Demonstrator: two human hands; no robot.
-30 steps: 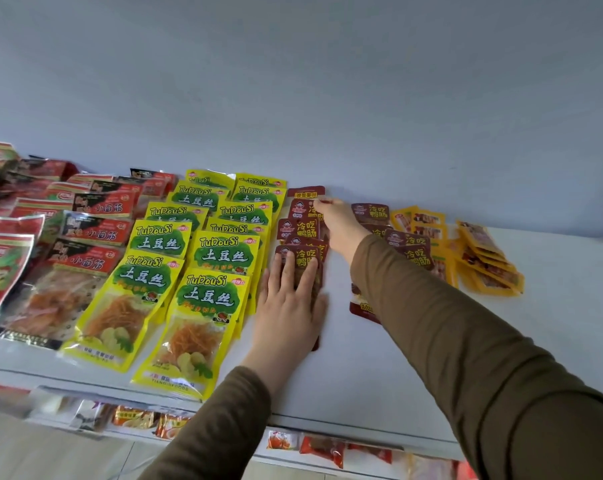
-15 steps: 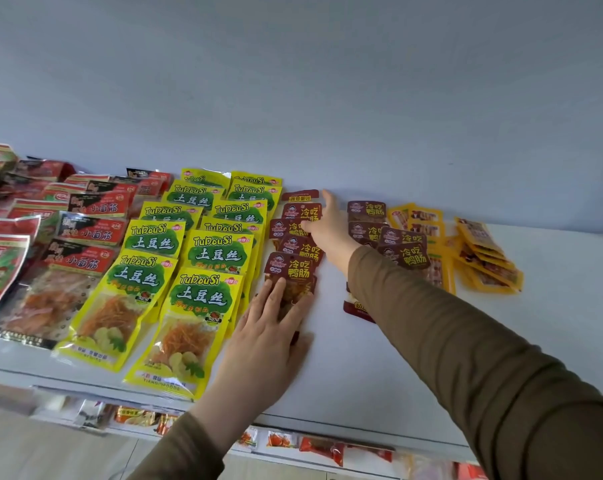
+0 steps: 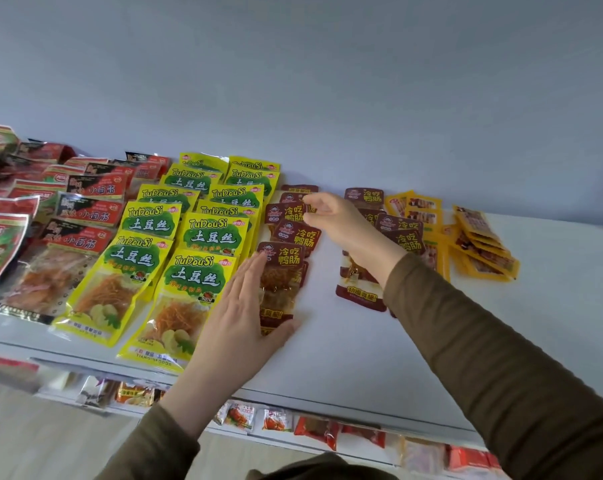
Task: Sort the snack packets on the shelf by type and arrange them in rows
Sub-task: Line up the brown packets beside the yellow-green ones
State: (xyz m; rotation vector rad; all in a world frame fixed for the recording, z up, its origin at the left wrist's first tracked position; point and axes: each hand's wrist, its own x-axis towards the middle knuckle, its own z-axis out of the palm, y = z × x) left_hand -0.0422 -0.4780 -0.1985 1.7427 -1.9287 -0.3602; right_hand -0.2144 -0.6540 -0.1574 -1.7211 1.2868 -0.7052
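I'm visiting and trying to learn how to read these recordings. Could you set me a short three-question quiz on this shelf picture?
1. True or false: the left hand lies with straight fingers against the side of the nearest dark red packet.

2. What is the right hand doing?
A. Resting flat on the white shelf
B. Pinching the corner of a dark red packet near the back of the row
C. Lifting a yellow-green packet

3. Fill in: the small orange-yellow packets lie to the ______ of both dark red groups.

Key: 1 true; 2 B; 3 right.
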